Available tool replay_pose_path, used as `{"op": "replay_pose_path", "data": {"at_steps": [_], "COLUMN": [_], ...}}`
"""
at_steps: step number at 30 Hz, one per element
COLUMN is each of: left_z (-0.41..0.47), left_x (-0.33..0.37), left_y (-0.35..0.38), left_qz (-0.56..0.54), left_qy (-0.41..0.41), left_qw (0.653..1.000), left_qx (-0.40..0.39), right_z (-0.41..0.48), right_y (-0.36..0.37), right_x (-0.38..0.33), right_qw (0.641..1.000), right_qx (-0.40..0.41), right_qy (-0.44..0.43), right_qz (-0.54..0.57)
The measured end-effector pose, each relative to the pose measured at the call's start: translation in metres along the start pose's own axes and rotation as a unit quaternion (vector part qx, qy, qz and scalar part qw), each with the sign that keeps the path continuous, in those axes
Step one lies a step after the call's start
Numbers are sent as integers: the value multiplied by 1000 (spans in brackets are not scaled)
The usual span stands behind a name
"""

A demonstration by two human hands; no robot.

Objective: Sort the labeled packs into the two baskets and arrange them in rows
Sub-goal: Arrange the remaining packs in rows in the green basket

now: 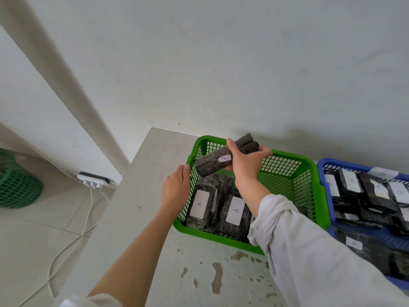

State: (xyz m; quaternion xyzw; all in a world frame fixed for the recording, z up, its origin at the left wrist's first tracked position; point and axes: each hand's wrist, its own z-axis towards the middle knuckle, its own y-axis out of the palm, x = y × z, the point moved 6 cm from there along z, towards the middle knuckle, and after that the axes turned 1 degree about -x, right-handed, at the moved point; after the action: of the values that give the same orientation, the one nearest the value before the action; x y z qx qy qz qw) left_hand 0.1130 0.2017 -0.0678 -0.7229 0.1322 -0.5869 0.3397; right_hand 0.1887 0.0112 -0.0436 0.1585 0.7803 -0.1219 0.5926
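Note:
A green basket (309, 173) stands on the table with two dark packs labelled A (200, 204) (235, 210) lying side by side in its left part. My right hand (246, 161) holds another dark pack with a small A label (212, 161) above the basket's left rear corner, tilted. My left hand (176, 188) rests against the basket's left wall, fingers on the rim. To the right, a blue basket (324, 171) holds several dark packs with white labels (352, 181).
The grey table (141, 207) stands against a white wall; its left edge runs beside my left arm. On the tiled floor to the left lie a power strip (93, 178) with white cables and a round green basket (15, 187). The table's front surface is stained.

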Motion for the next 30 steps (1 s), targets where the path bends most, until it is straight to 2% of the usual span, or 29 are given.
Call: {"op": "replay_pose_path", "data": {"at_steps": [2,4,9,12,16,18,21,24,30], "left_z": [0,-1,0,0,0,1,1,1,1], "left_x": [0,1,1,0,-1,-1,-2,-2,-3], "left_y": [0,0,0,0,1,2,1,1,2], "left_qz": [0,-1,0,2,2,4,9,8,10], "left_qy": [-1,-1,-6,-6,-5,-5,-5,-4,-8], "left_qw": [1000,1000,1000,1000,1000,1000,1000,1000,1000], "left_qx": [-1,-2,-5,-5,-6,-6,-1,-2,1], "right_z": [0,2,15,26,34,34,36,39,38], "right_y": [-6,-15,-36,-44,-52,-49,-45,-46,-39], "right_x": [6,19,43,45,50,50,48,46,44], "right_qw": [1000,997,985,979,979,971,947,908,873], "right_qx": [31,55,39,10,31,4,-52,-72,-78], "right_qy": [3,45,149,147,161,171,168,125,50], "right_qz": [-2,-1,-83,-140,-118,-165,-270,-393,-479]}}
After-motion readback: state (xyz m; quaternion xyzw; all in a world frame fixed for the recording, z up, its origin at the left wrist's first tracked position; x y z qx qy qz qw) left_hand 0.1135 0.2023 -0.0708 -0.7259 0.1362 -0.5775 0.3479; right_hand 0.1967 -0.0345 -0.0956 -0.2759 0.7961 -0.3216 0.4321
